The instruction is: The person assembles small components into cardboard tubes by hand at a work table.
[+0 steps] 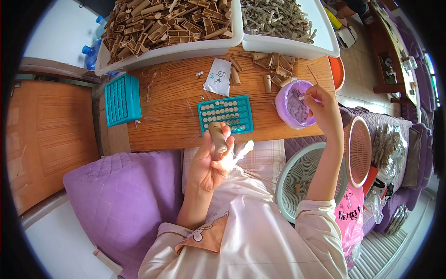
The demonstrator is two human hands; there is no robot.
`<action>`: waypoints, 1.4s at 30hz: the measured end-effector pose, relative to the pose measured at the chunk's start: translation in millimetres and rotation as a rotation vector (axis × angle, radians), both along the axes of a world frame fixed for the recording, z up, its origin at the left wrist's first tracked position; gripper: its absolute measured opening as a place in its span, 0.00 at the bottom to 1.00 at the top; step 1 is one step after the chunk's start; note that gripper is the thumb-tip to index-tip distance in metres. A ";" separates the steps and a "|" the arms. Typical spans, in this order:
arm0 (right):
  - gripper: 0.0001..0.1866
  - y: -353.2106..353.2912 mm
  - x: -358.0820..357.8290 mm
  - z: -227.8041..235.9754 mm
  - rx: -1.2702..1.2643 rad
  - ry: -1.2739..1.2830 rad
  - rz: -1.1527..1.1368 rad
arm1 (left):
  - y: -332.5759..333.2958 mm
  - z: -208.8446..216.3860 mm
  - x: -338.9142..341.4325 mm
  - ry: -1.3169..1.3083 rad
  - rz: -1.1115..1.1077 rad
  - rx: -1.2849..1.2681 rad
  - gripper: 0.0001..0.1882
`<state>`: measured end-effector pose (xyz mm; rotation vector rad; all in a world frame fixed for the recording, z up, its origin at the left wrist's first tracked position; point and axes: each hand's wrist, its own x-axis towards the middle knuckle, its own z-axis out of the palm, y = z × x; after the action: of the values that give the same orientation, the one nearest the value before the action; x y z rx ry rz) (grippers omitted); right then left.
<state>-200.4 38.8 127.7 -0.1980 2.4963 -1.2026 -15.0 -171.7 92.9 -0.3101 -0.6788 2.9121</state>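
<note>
My left hand (204,169) is closed round a brown plastic tube (217,138), held tilted just in front of the table edge. Behind it, on the table, lies a teal tray (248,111) with rows of small round silvery discs in its pockets. Over at the right, my right hand (323,104) has its fingertips pinched together above a bowl lined with a purple bag (281,104). A small white piece (301,97) shows at those fingertips. Greyish scraps (295,109) fill the bag.
Two white bins stand at the back, one with brown plastic shells (172,28), the other with grey-brown parts (278,21). Loose shells (281,65), a paper note (218,76) and a second teal tray (121,100) lie on the table. A pale basket (283,186) sits by my right arm.
</note>
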 end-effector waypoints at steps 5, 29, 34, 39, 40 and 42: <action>0.04 -24.0 25.4 1.7 -0.445 0.080 0.153 | 5.4 7.8 -1.2 -0.092 -0.060 -0.122 0.21; 0.05 -74.0 71.2 27.2 -0.351 0.142 0.620 | 16.7 13.6 1.7 -0.157 -0.159 -0.794 0.26; 0.05 -73.5 66.8 10.0 -0.335 0.137 0.634 | 22.1 12.3 -6.7 -0.177 -0.139 -0.972 0.20; 0.03 -70.5 63.2 0.5 -0.324 0.091 0.667 | 23.1 3.6 -6.2 -0.209 -0.206 -1.090 0.17; 0.03 -70.6 63.9 -0.3 -0.324 0.088 0.668 | 23.3 -0.3 -4.6 -0.170 -0.209 -1.134 0.16; 0.02 -70.9 65.7 -1.7 -0.369 -0.020 0.619 | 24.0 -2.0 -2.8 -0.149 -0.220 -1.199 0.14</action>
<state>-134.8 -32.1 126.0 -0.9633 1.9362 -1.3411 -17.8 -147.7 90.9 -0.6363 1.0928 2.6972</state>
